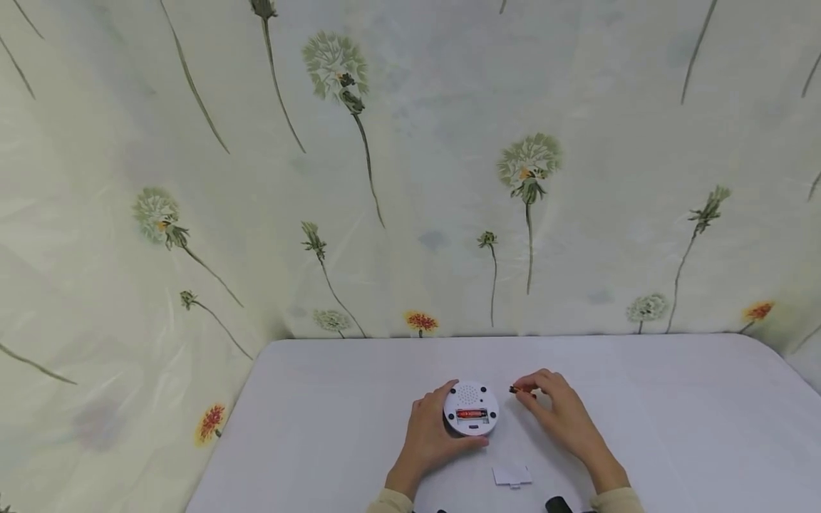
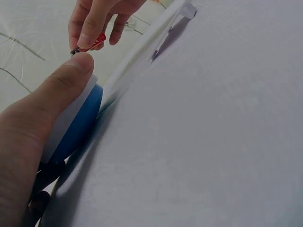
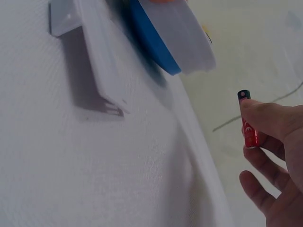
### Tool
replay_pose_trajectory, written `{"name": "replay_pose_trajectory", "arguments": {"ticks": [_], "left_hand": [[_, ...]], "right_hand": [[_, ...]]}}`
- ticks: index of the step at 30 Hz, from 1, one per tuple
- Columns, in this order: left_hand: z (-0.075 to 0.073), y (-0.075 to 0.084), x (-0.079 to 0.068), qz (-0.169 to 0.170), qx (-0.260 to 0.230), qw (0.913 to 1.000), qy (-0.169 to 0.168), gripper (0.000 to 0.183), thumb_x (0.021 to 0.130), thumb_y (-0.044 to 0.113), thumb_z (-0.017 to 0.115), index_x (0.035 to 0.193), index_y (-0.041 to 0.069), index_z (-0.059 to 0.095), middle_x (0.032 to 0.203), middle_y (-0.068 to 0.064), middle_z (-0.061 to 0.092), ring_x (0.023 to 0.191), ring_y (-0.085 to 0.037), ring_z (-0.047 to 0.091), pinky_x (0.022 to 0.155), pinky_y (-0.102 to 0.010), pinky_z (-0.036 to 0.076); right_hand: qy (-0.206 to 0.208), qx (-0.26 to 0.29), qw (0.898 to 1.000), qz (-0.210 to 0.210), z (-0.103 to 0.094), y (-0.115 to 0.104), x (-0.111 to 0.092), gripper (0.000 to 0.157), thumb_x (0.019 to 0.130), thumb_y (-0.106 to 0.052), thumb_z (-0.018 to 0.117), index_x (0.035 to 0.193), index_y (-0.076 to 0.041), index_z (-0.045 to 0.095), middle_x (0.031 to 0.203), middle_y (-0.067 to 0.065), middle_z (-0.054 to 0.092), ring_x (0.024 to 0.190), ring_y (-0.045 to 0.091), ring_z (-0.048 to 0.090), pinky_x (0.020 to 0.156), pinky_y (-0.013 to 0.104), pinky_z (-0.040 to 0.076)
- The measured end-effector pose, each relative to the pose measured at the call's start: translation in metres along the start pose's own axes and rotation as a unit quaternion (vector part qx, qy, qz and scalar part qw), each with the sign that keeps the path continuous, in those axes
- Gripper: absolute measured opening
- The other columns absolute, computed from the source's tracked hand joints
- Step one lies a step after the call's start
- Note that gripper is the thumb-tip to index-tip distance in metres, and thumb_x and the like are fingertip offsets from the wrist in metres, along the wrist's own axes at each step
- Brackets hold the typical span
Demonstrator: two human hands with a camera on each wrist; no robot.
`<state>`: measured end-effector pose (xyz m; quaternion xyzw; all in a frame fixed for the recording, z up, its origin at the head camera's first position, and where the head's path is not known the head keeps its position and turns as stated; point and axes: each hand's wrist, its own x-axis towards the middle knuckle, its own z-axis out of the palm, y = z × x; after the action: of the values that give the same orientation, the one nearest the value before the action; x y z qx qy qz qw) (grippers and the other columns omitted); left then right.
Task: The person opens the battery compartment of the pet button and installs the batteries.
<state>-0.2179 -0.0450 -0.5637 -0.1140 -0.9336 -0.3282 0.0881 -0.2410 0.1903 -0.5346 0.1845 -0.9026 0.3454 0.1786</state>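
A round white device (image 1: 469, 392) with a blue side (image 2: 81, 124) is tilted so its underside faces up. My left hand (image 1: 431, 432) grips it by the rim, thumb at the near edge and fingers round the far left. One red battery (image 1: 471, 413) lies in its uncovered battery compartment, and a bare slot shows below that cell. Just to the right of the device, my right hand (image 1: 556, 411) pinches a second red battery (image 3: 249, 119) with a black end between thumb and fingers, apart from the device.
A white battery cover (image 1: 512, 475) with a small tab lies on the white table (image 1: 321, 406), nearer me than the device. Part of a black object (image 1: 558, 504) shows at the bottom edge. Behind the table hangs a flowered cloth (image 1: 423, 178).
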Motion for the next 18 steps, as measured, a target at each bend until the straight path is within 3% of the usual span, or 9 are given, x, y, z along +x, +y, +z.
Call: {"name": "replay_pose_trajectory", "arguments": {"ticks": [6,18], "left_hand": [[-0.003,-0.001,0.001,0.005,0.008,1.0,0.003,0.098,0.051,0.076,0.061,0.134,0.032,0.031,0.125,0.013,0.049,0.106,-0.005,0.047,0.092,-0.032,0.031],[-0.002,0.0,0.0,0.009,0.001,0.9999,0.004,0.096,0.053,0.075,0.061,0.133,0.031,0.032,0.127,0.014,0.048,0.107,-0.005,0.047,0.091,-0.032,0.031]], "right_hand": [[-0.016,0.012,1.0,-0.019,0.001,-0.009,0.004,0.013,0.081,-0.027,0.062,0.094,-0.029,0.06,0.089,-0.018,0.055,0.085,0.005,0.045,0.073,0.027,0.039],[-0.03,0.01,0.999,-0.016,0.002,-0.033,0.004,0.016,0.081,-0.027,0.064,0.095,-0.032,0.059,0.089,-0.022,0.053,0.087,0.001,0.044,0.076,0.024,0.04]]}}
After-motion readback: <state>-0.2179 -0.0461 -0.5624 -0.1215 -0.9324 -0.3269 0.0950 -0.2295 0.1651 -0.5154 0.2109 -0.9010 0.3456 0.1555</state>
